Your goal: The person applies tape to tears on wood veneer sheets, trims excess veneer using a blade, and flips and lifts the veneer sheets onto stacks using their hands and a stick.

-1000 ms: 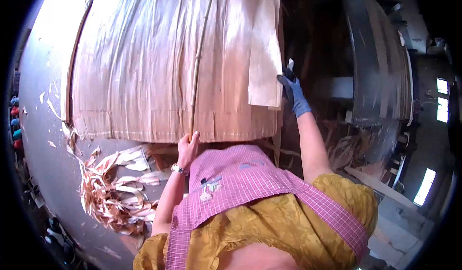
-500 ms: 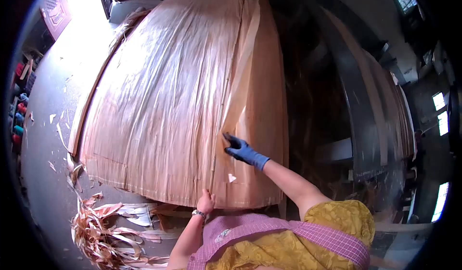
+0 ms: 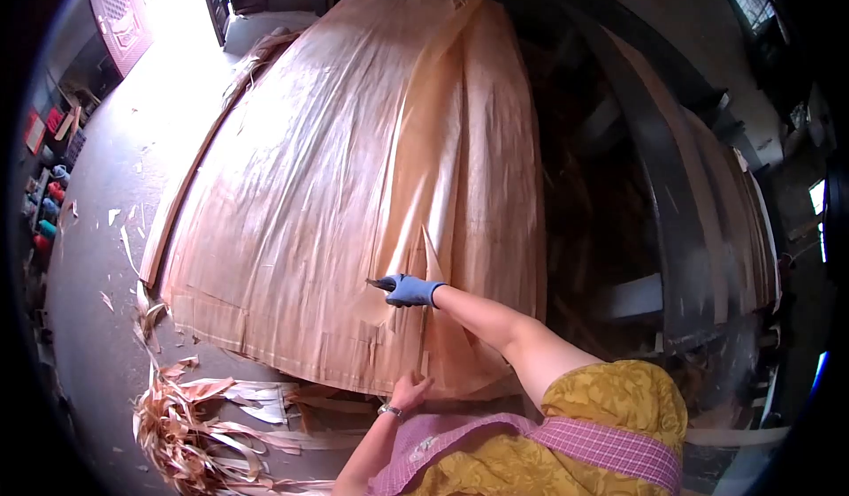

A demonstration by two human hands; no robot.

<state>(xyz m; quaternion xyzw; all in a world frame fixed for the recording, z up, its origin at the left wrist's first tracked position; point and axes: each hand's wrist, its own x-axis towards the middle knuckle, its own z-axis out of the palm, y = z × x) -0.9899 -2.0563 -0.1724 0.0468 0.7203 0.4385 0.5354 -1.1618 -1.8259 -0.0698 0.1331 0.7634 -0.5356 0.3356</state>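
Observation:
A large stack of thin wood veneer sheets (image 3: 292,186) lies in front of me. My left hand (image 3: 409,392), bare with a watch at the wrist, is at the stack's near edge with its fingers drawn together; what they pinch is too small to make out. In a blue glove, my right hand (image 3: 409,291) is closed over the near part of the stack, around a dark pointed tool (image 3: 380,284). Beside and beyond this hand, a loose top strip of veneer (image 3: 416,156) is folded and creased lengthwise.
Curled veneer scraps (image 3: 199,430) are heaped on the floor (image 3: 97,257) at the lower left. A darker stack of sheets (image 3: 681,204) stands to the right. An open door (image 3: 121,14) is at the upper left, with coloured items (image 3: 49,200) along the left side.
My right hand has moved left from the stack's right side to over its near middle. The loose strip has shifted left. The thin stick at my left hand no longer shows clearly.

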